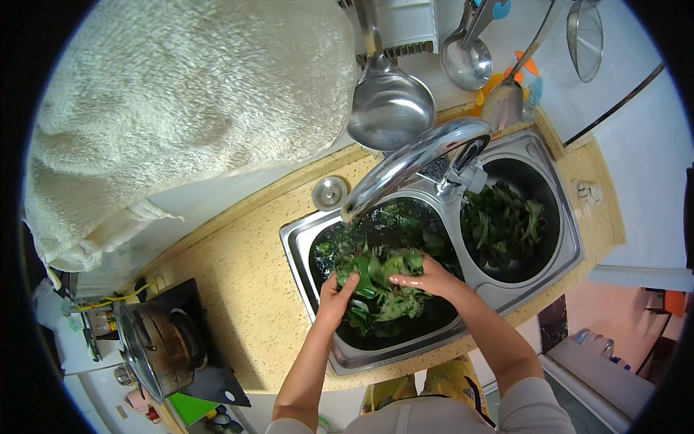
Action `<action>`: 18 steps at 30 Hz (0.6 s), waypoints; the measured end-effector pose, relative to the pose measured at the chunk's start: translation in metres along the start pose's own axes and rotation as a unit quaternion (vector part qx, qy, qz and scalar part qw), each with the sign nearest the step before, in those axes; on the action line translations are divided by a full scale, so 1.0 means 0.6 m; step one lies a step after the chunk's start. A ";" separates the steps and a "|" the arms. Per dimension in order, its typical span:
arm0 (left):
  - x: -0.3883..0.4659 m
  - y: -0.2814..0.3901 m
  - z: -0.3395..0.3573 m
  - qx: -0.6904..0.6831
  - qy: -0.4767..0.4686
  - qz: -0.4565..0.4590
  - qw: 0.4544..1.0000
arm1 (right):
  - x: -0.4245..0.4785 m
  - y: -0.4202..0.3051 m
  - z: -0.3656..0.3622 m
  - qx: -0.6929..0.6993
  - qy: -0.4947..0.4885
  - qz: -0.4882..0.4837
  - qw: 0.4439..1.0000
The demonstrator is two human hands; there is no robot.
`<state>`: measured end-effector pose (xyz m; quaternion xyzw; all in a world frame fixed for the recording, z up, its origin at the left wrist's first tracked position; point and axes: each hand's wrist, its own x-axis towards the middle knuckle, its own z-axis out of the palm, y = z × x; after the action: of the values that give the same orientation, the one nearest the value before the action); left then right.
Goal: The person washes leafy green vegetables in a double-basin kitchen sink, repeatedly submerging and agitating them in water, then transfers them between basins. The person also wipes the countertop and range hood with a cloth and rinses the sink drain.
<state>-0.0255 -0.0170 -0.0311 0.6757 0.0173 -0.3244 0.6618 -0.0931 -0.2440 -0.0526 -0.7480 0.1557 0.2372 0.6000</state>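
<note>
Wet leafy greens [401,304] are bunched between my two hands over the left basin of a steel double sink [471,282]. My left hand [337,293] grips the left side of the bunch, thumb on top. On the right side, my right hand [428,279] holds more of the leaves, its thumb pointing left. Other greens float in the water of this basin. The chrome faucet [412,157] arches over it, its spout above the back left part of the basin. More dark green leaves [501,222] lie in the right basin.
A round metal sink strainer [329,193] sits behind the sink. A large steel ladle [393,111], a smaller ladle [467,62] and a spatula [504,103] hang at the back. A fluffy towel [190,92] fills the upper left. A lidded pot [162,347] stands on the cooktop at left.
</note>
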 end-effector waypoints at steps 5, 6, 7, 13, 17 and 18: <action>-0.028 -0.070 -0.034 0.610 -0.059 0.203 0.764 | -0.057 0.038 0.015 -0.524 0.048 -0.215 0.823; -0.042 -0.086 -0.028 0.617 -0.087 0.136 0.770 | -0.066 0.048 0.027 -0.493 0.015 -0.186 0.850; -0.053 -0.097 -0.019 0.621 -0.117 0.069 0.772 | -0.072 0.064 0.040 -0.460 -0.017 -0.155 0.874; -0.025 -0.120 0.027 0.741 -0.185 -0.099 0.638 | -0.008 0.187 0.108 -0.559 -0.001 -0.072 0.826; 0.034 -0.218 -0.004 0.764 -0.152 -0.094 0.620 | 0.048 0.205 0.111 -0.446 -0.116 0.063 0.885; 0.047 -0.232 -0.011 0.755 -0.164 -0.103 0.626 | 0.063 0.207 0.109 -0.402 -0.138 0.111 0.898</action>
<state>-0.0640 -0.0054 -0.1676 0.8679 -0.2726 -0.3953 -0.1269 -0.1365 -0.2074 -0.1865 -0.8630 0.0451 0.4457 0.2336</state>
